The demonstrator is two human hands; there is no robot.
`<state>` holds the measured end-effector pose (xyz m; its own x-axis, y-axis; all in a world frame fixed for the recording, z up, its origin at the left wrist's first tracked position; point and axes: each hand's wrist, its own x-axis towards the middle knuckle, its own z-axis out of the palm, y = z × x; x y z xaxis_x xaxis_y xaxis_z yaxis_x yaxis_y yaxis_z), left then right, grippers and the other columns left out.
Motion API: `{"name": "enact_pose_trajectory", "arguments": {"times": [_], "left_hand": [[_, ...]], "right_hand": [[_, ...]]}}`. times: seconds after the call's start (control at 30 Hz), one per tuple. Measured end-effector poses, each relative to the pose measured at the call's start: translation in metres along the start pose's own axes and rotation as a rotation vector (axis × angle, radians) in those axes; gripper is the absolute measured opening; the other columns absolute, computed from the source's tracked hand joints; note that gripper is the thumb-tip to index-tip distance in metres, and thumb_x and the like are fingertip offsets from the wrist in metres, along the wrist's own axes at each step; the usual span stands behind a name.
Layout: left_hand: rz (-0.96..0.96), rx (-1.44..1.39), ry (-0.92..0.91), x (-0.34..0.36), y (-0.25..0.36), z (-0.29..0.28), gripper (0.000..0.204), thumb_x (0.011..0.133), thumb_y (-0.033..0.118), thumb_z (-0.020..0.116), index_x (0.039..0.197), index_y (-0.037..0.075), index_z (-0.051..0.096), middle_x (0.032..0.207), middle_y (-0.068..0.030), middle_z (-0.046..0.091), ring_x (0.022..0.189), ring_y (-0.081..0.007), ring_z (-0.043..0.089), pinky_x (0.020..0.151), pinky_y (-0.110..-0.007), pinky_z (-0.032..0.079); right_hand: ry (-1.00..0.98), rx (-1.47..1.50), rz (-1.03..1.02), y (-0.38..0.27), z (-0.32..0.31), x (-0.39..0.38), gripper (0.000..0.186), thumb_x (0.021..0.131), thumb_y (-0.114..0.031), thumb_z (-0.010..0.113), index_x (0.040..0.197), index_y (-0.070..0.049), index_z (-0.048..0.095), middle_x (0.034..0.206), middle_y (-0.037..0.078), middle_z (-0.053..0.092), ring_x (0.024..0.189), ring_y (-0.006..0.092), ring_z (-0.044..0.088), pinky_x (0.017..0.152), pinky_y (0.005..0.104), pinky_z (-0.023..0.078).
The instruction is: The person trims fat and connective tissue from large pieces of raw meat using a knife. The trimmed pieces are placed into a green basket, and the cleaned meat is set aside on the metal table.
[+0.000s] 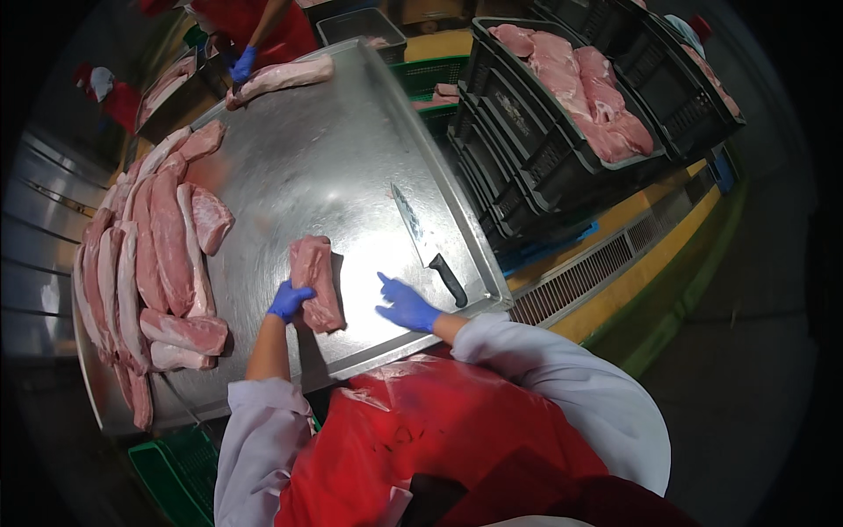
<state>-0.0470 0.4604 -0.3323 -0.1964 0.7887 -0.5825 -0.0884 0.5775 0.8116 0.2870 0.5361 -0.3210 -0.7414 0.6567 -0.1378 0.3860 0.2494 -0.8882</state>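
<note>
My left hand (289, 301), in a blue glove, grips a short piece of pork loin (313, 274) by its left side, thumb lying over the top. The meat is on the steel table (290, 167) near its front edge. To the right of it, my right hand (406, 304), gloved the same, hovers or rests over the metal with fingers apart and nothing in it. Just beyond that hand lies a knife (422, 230) with a black handle, its blade pointing away from me. A heap of long pork loins (158, 237) covers the table's left side.
Stacked black crates (518, 132) stand off the table's right edge, the top one filled with pork (580, 88). A co-worker's gloved hand (243, 65) touches a long loin (281, 79) at the far end. A green crate (176, 470) sits below the front left corner.
</note>
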Motion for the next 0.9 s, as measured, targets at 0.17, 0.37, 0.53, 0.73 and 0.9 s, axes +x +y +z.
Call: {"name": "enact_pose_trajectory", "arguments": {"times": [0.17,0.37,0.53,0.73,0.9], "left_hand": [[0.107,-0.267,0.044,-0.055,-0.037,0.073,0.078,0.071,0.02,0.081,0.138,-0.001,0.047,0.127,-0.0165,0.06,0.114,-0.0306,0.061,0.099,-0.043,0.051],[0.264,0.798,0.184,-0.096,0.081,0.134,0.075,0.073,0.036,0.083,0.128,-0.004,0.05,0.115,-0.0206,0.061,0.111,-0.0315,0.06,0.094,-0.042,0.049],[0.798,0.402,0.235,-0.096,0.204,0.125,0.1,0.079,0.037,0.081,0.152,0.005,0.022,0.131,-0.0251,0.053,0.122,-0.0359,0.054,0.102,-0.046,0.044],[0.843,0.55,0.392,-0.133,0.185,0.085,0.086,0.084,0.027,0.076,0.151,0.002,0.028,0.134,-0.02,0.053,0.122,-0.0304,0.054,0.104,-0.042,0.041],[0.343,0.492,0.567,-0.21,-0.013,0.029,0.082,0.082,0.032,0.077,0.145,-0.001,0.037,0.129,-0.0201,0.055,0.109,-0.0302,0.061,0.093,-0.04,0.051]], "right_hand": [[0.081,0.325,-0.147,0.005,0.082,0.039,0.105,0.088,-0.043,0.072,0.155,-0.001,0.004,0.127,0.019,0.056,0.109,0.0214,0.059,0.094,0.0345,0.049],[-0.167,1.522,0.319,-0.02,0.053,0.023,0.079,0.084,-0.035,0.075,0.146,-0.005,0.036,0.135,0.014,0.054,0.125,0.0272,0.054,0.106,0.0385,0.046],[0.095,1.654,0.052,-0.06,-0.041,0.107,0.072,0.091,-0.056,0.06,0.143,-0.01,0.043,0.135,0.009,0.055,0.122,0.0255,0.055,0.105,0.0401,0.045],[0.421,1.552,-0.117,-0.054,-0.262,0.318,0.071,0.095,-0.065,0.046,0.142,-0.012,0.044,0.139,0.006,0.053,0.126,0.0226,0.051,0.105,0.0378,0.045],[0.255,0.979,0.021,-0.014,-0.188,0.307,0.056,0.103,-0.04,0.048,0.15,-0.013,0.035,0.147,0.023,0.043,0.128,0.0391,0.052,0.101,0.047,0.049]]}}
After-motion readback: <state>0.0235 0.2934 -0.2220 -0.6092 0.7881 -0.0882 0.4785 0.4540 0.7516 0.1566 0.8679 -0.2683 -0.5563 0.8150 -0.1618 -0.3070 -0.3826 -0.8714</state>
